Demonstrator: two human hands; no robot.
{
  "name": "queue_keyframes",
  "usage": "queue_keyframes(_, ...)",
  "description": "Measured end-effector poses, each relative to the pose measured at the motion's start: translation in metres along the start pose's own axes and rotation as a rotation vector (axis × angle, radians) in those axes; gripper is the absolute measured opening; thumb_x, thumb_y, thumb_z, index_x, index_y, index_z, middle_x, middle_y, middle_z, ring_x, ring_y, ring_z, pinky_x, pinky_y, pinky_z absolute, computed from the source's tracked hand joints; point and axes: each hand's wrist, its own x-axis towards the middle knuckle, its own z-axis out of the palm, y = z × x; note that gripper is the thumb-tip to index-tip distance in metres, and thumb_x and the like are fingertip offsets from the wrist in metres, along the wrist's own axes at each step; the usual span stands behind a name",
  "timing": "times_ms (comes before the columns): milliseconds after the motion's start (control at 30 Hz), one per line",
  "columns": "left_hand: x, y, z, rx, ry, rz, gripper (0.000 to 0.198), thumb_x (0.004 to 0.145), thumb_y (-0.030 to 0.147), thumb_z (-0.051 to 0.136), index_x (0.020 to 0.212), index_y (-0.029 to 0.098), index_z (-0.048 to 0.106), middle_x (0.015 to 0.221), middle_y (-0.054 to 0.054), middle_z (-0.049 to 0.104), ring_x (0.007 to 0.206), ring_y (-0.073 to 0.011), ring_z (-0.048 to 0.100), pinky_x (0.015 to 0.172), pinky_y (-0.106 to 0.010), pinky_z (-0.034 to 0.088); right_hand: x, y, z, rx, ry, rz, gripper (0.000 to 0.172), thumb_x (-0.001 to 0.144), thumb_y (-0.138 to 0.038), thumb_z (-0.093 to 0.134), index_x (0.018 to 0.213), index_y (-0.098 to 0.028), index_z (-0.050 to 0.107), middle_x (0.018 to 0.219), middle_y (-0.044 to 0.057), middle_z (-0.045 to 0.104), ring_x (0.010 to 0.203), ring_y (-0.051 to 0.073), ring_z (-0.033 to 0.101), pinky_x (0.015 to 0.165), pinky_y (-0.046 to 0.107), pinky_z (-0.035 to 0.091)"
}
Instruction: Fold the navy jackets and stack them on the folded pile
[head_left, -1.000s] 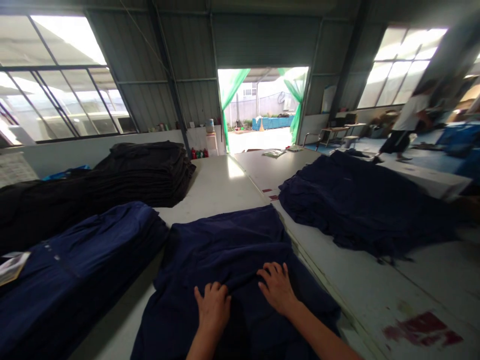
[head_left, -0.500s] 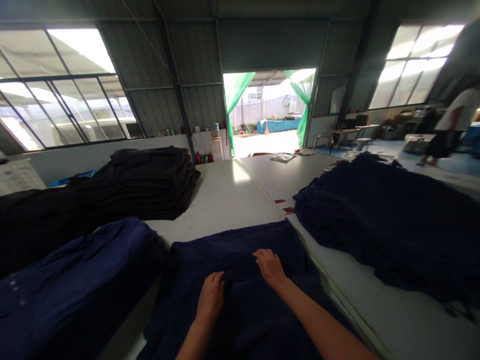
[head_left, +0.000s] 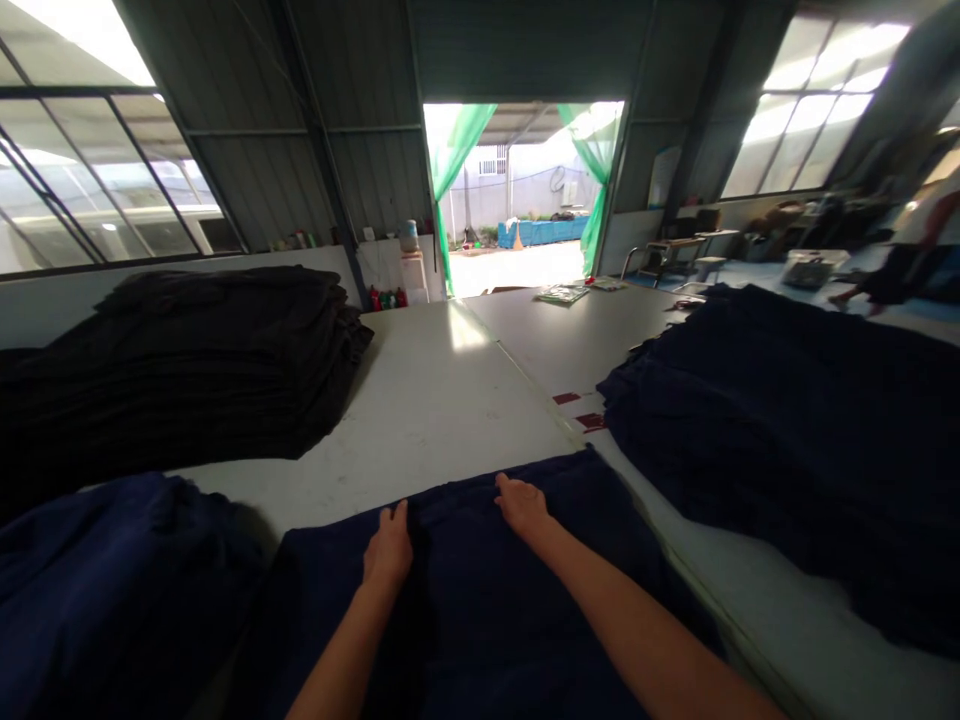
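Note:
A dark navy piece of fabric [head_left: 465, 590] is spread on the table in front of me, its far edge running roughly across the view. My left hand [head_left: 388, 548] is at that far edge left of the middle, its fingers closed on the cloth. Further right along the same edge, my right hand [head_left: 523, 506] has curled fingers pinching the fabric. Its fingertips are partly hidden. Whether the fabric is a finished garment I cannot tell.
The pale table [head_left: 420, 400] stretches toward a doorway with green curtains [head_left: 459, 160]. On the left are a black cloth stack [head_left: 225, 350] and a navy bundle [head_left: 112, 590]. A large navy pile [head_left: 795, 450] lies on the right. A person [head_left: 911, 250] stands far right.
Both hands have moved forward from the middle of the navy fabric to its far edge, and the left hand has also shifted left. The view has tilted down and turned slightly.

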Motion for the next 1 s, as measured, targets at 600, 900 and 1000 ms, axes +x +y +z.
queue_keyframes(600, 0.014, 0.021, 0.018, 0.205, -0.105, 0.101, 0.046, 0.086, 0.044, 0.028, 0.131, 0.043, 0.029, 0.147, 0.004, 0.020, 0.133, -0.0373, 0.011, 0.098, -0.065, 0.016, 0.002, 0.008, 0.019, 0.033, -0.143, -0.118, 0.054, 0.083, -0.057, 0.029, 0.134, -0.044, 0.021, 0.149, -0.006, -0.002, 0.131, 0.035, -0.016, 0.097, 0.063, -0.008)
queue_keyframes(900, 0.034, 0.003, 0.025, 0.271, -0.120, 0.100, 0.053, 0.087, 0.023, 0.022, 0.139, 0.026, 0.016, 0.149, -0.007, 0.010, 0.135, -0.0255, 0.010, 0.100, -0.057, 0.024, 0.012, 0.011, 0.018, -0.014, -0.054, -0.124, 0.053, 0.084, -0.040, 0.031, 0.136, -0.034, 0.023, 0.149, -0.001, 0.006, 0.133, 0.030, -0.010, 0.097, 0.064, -0.008)
queue_keyframes(1000, 0.033, 0.004, 0.024, 0.265, -0.149, 0.114, 0.054, 0.086, 0.023, 0.023, 0.139, 0.025, 0.017, 0.149, -0.008, 0.011, 0.135, -0.0268, 0.009, 0.099, -0.059, 0.024, 0.013, 0.011, 0.016, -0.042, -0.045, -0.119, 0.051, 0.082, -0.040, 0.034, 0.133, -0.033, 0.029, 0.148, 0.000, 0.015, 0.133, 0.030, -0.001, 0.097, 0.065, -0.003)
